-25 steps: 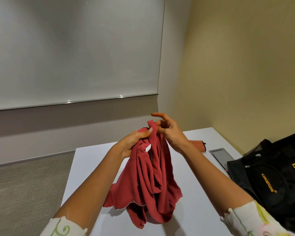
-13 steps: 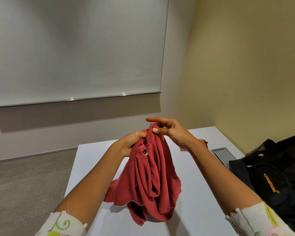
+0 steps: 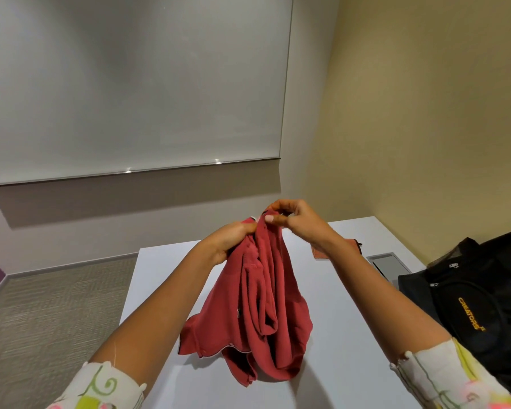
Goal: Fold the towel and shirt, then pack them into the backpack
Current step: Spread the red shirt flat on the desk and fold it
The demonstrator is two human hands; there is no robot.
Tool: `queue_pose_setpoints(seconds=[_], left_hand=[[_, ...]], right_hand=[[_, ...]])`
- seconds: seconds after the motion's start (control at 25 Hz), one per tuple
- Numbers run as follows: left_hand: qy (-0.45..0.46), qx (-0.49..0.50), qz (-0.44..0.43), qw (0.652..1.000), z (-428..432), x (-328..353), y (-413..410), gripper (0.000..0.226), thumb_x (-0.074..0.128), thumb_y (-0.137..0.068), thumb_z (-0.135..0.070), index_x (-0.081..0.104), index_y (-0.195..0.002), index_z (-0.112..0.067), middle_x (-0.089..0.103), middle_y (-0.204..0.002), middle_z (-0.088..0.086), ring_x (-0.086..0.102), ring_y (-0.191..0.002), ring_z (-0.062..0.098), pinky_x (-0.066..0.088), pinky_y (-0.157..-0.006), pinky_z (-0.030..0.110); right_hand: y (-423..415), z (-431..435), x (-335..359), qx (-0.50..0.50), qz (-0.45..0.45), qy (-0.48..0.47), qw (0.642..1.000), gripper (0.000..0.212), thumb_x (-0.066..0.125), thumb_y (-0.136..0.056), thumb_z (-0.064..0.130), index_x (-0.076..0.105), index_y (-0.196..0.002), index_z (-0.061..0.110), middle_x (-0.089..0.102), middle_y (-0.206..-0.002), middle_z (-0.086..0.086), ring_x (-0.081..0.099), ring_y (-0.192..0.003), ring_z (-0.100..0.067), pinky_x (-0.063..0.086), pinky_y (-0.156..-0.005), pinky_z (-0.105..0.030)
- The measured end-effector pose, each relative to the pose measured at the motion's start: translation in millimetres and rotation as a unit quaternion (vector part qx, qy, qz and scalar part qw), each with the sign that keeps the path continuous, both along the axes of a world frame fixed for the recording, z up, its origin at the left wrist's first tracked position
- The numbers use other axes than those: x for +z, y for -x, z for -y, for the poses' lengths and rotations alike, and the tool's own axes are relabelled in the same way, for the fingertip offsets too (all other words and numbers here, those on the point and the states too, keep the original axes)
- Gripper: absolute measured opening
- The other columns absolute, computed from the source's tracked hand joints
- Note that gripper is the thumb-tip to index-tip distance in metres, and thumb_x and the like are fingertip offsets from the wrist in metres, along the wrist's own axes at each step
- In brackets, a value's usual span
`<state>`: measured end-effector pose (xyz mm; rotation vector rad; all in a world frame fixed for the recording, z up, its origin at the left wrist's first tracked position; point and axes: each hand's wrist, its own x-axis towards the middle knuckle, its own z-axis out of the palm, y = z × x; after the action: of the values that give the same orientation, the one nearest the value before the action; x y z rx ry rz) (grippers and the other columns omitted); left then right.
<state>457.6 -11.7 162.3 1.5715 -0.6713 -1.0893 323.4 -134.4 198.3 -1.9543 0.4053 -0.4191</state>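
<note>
A crumpled red shirt (image 3: pixel 260 305) hangs above the white table (image 3: pixel 351 364), its lower folds resting on the tabletop. My left hand (image 3: pixel 232 239) grips the bunched fabric near its top. My right hand (image 3: pixel 292 218) pinches the top edge of the shirt just beside the left one. A folded reddish towel (image 3: pixel 322 251) lies flat on the table behind my right forearm, partly hidden. The black backpack (image 3: pixel 478 302) with yellow lettering lies at the right edge of the table.
A grey metal hatch (image 3: pixel 388 262) is set into the tabletop between the towel and the backpack. The table's left edge drops to grey carpet (image 3: pixel 50 305). Walls and a whiteboard stand beyond the far edge.
My right hand's extended fingers have curled down onto the top of the shirt. Both hands stay close together at the shirt's top edge.
</note>
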Motion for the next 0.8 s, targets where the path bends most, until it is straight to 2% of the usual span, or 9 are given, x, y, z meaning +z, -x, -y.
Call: queue_pose_setpoints(seconds=[0.08,0.16,0.32,0.44,0.52,0.6,0.68,0.72,0.8], left_hand=[[0.017,0.053,0.052,0.997,-10.7,4.2,-18.0,0.033,0.046,-0.100,-0.043,0.071,-0.100,-0.022,0.071,-0.103,0.009,0.068,-0.087,0.017,0.052,-0.079,0.028],[0.033,0.108,0.101,0.988,-32.7,12.2,-43.4,0.034,0.041,-0.101,-0.045,0.069,-0.098,-0.026,0.069,-0.104,0.012,0.065,-0.084,0.014,0.051,-0.075,0.026],[-0.018,0.195,0.260,0.946,-102.4,20.8,-112.7,0.027,0.043,-0.102,-0.040,0.068,-0.101,-0.029,0.065,-0.110,0.012,0.058,-0.097,0.018,0.044,-0.081,0.027],[-0.064,0.190,0.312,0.929,-145.4,26.9,-138.8,0.025,0.048,-0.099,-0.042,0.071,-0.092,-0.033,0.068,-0.106,0.008,0.059,-0.099,0.020,0.043,-0.085,0.028],[-0.046,0.176,0.314,0.932,-153.7,40.5,-136.9,0.021,0.053,-0.097,-0.038,0.072,-0.090,-0.031,0.069,-0.098,0.004,0.061,-0.088,0.011,0.046,-0.077,0.019],[-0.026,0.160,0.328,0.931,-151.7,57.0,-131.0,0.014,0.064,-0.091,-0.033,0.075,-0.084,-0.028,0.072,-0.088,-0.001,0.063,-0.071,-0.002,0.047,-0.065,0.008],[-0.053,0.111,0.359,0.925,-150.8,69.3,-129.1,0.013,0.081,-0.074,-0.038,0.078,-0.075,-0.025,0.072,-0.071,-0.006,0.060,-0.056,-0.005,0.045,-0.055,0.007],[-0.102,0.071,0.403,0.906,-152.3,73.1,-132.3,0.030,0.087,-0.062,-0.043,0.076,-0.074,-0.018,0.069,-0.062,-0.007,0.057,-0.050,-0.004,0.043,-0.051,0.010],[-0.221,0.013,0.518,0.827,-155.4,80.5,-135.2,0.056,0.086,-0.045,-0.058,0.070,-0.069,-0.010,0.059,-0.048,-0.009,0.050,-0.042,0.001,0.039,-0.048,0.017]], right_hand=[[6.2,18.7,5.4,-0.068,0.042,-0.026,0.996,0.009,0.068,-0.087,0.007,0.066,-0.085,0.015,0.065,-0.082,0.000,0.060,-0.071,0.001,0.046,-0.070,-0.012],[20.7,48.1,16.7,-0.152,0.065,-0.036,0.986,0.006,0.065,-0.089,0.006,0.065,-0.092,0.011,0.062,-0.080,0.003,0.057,-0.062,0.009,0.040,-0.058,-0.003],[68.8,118.8,43.5,-0.314,0.093,-0.036,0.944,0.018,0.060,-0.093,0.012,0.061,-0.111,0.011,0.058,-0.077,0.007,0.050,-0.065,-0.002,0.036,-0.051,-0.016],[100.3,153.9,62.8,-0.378,0.112,-0.021,0.919,0.013,0.061,-0.093,0.015,0.064,-0.105,0.013,0.057,-0.070,0.007,0.049,-0.054,0.002,0.031,-0.039,-0.010],[108.3,164.6,76.9,-0.382,0.111,-0.004,0.918,0.007,0.063,-0.091,0.016,0.064,-0.085,0.019,0.058,-0.064,0.010,0.046,-0.044,0.006,0.027,-0.035,-0.011],[110.1,171.3,88.2,-0.388,0.106,-0.001,0.916,0.015,0.063,-0.090,0.017,0.059,-0.077,0.022,0.056,-0.068,0.007,0.047,-0.051,0.001,0.029,-0.040,-0.014],[114.2,177.7,96.3,-0.400,0.109,-0.015,0.910,0.016,0.063,-0.089,0.017,0.058,-0.075,0.022,0.053,-0.071,0.005,0.044,-0.057,-0.006,0.030,-0.049,-0.020],[117.4,181.0,100.1,-0.401,0.110,-0.023,0.909,0.016,0.063,-0.089,0.016,0.058,-0.075,0.022,0.053,-0.072,0.004,0.044,-0.059,-0.007,0.031,-0.052,-0.023],[121.1,187.3,108.7,-0.396,0.103,-0.034,0.912,0.015,0.064,-0.088,0.015,0.058,-0.075,0.021,0.055,-0.072,0.005,0.048,-0.059,-0.007,0.034,-0.055,-0.025]])
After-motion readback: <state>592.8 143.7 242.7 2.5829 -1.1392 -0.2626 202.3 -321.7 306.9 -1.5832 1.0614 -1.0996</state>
